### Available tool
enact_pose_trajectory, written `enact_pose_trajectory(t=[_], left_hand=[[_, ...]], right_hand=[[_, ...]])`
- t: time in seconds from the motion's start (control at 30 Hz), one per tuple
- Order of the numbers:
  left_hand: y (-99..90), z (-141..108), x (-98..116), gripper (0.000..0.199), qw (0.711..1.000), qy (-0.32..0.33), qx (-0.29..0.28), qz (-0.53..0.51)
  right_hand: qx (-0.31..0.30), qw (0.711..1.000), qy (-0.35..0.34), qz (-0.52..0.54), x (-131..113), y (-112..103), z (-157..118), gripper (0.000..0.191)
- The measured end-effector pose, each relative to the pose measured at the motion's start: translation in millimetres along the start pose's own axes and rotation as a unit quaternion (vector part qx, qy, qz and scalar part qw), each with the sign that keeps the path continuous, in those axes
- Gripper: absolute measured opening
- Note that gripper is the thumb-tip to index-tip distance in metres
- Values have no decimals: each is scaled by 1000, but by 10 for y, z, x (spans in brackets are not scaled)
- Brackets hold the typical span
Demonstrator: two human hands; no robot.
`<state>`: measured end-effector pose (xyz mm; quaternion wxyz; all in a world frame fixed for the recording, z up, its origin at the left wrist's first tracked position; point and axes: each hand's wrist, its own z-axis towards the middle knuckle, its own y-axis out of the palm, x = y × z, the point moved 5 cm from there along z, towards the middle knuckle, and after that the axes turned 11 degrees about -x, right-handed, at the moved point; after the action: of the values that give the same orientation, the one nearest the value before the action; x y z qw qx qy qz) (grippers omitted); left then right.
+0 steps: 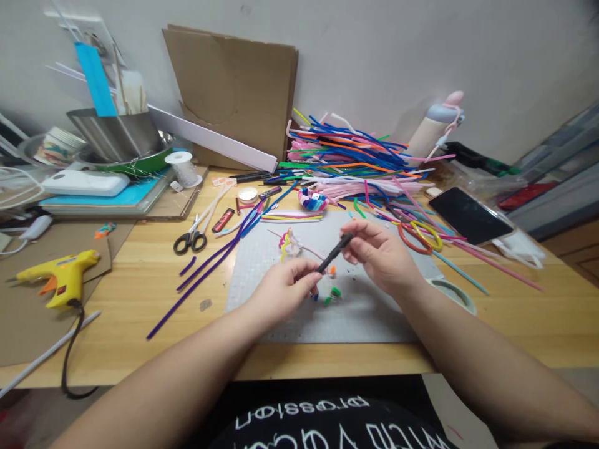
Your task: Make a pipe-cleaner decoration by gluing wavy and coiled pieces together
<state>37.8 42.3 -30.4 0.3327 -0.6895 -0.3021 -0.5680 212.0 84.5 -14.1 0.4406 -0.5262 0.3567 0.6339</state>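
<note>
Between my two hands is a slim black pen-like object [333,254], tilted up to the right; its exact kind is unclear. My left hand [292,284] pinches its lower end. The fingers of my right hand [377,252] close on its upper end. Below and behind them lies a grey cutting mat [290,321]. On the mat are a small green piece [333,295], an orange bit [332,270] and a pink, yellow and white pipe-cleaner shape [289,243]. My left fingers partly cover a small blue piece [314,297].
Pipe cleaners [346,153] pile up at the back. Black scissors [190,240] and purple pipe cleaners [206,268] lie left of the mat. Farther left is a yellow glue gun [65,277] with its cord. A phone [470,215] and a tape roll [453,294] are on the right.
</note>
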Motion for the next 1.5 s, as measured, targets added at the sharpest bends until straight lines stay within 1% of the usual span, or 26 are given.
enact_pose_trajectory(t=[0.03, 0.07, 0.1, 0.13, 0.17, 0.2, 0.23, 0.27, 0.3, 0.37, 0.43, 0.57, 0.63, 0.73, 0.77, 0.83, 0.9, 0.93, 1.0, 1.1, 1.17, 1.27, 1.37, 1.43, 1.5], left_hand=[[-19, -3, 1, 14, 1000, -2, 16, -16], [-44, -8, 5, 13, 999, -1, 37, -35], [-72, -14, 13, 12, 997, 2, 60, -55], [-97, -21, 24, 12, 994, 8, 80, -72], [-117, -27, 38, 12, 992, 14, 97, -84], [-133, -34, 52, 11, 989, 18, 111, -94], [-143, -39, 66, 11, 988, 20, 120, -100], [-149, -44, 79, 11, 986, 21, 127, -103], [-151, -48, 90, 10, 986, 19, 132, -104], [-150, -53, 108, 10, 985, 15, 136, -105], [-140, -54, 119, 10, 985, 16, 132, -106], [-126, -51, 103, 10, 986, 23, 125, -105], [-126, -48, 85, 10, 986, 29, 124, -108], [-138, -47, 70, 9, 982, 39, 133, -129], [-143, -48, 70, 7, 980, 41, 138, -141], [-147, -49, 73, 4, 975, 39, 144, -167], [-129, -41, 80, 4, 973, 33, 129, -188], [-116, -36, 82, 7, 972, 30, 119, -199], [-92, -30, 81, 12, 968, 29, 101, -228], [-61, -30, 67, 18, 959, 23, 75, -272], [-36, -34, 65, 17, 957, 20, 47, -286], [-12, -43, 47, 19, 955, 2, 20, -297], [0, -43, 1, 20, 952, -26, 17, -304], [9, -35, -19, 19, 952, -30, 12, -305], [21, -25, -26, 18, 955, -31, 0, -294]], right_hand=[[27, 999, -8, -45, -26, -96, 12, 31], [78, 991, -15, -109, -62, -226, 18, 31], [140, 969, -18, -204, -108, -363, 17, 27], [176, 929, -9, -324, -148, -465, 23, 23], [167, 884, 22, -436, -145, -522, 52, 20], [150, 841, 66, -516, -109, -569, 80, 19], [124, 805, 114, -569, -46, -601, 103, 19], [95, 778, 161, -600, 33, -618, 119, 21], [71, 761, 201, -613, 113, -623, 128, 26], [40, 746, 245, -618, 250, -597, 140, 35], [29, 742, 258, -617, 349, -564, 152, 36], [24, 749, 266, -606, 466, -547, 166, 33], [24, 759, 258, -598, 471, -541, 169, 32], [30, 782, 219, -583, 383, -491, 167, 33], [34, 793, 199, -574, 328, -464, 161, 35], [45, 826, 138, -545, 183, -394, 140, 36], [52, 860, 43, -506, -2, -297, 104, 34], [50, 868, -6, -495, -95, -240, 79, 31], [40, 873, -85, -479, -252, -132, 18, 25], [-1, 880, -143, -453, -385, 8, -72, 19], [-44, 873, -162, -457, -425, 89, -127, 23], [-96, 847, -185, -489, -450, 168, -189, 36], [-114, 831, -215, -501, -466, 197, -213, 36], [-112, 820, -235, -510, -475, 204, -213, 35], [-115, 802, -253, -529, -480, 219, -211, 36]])
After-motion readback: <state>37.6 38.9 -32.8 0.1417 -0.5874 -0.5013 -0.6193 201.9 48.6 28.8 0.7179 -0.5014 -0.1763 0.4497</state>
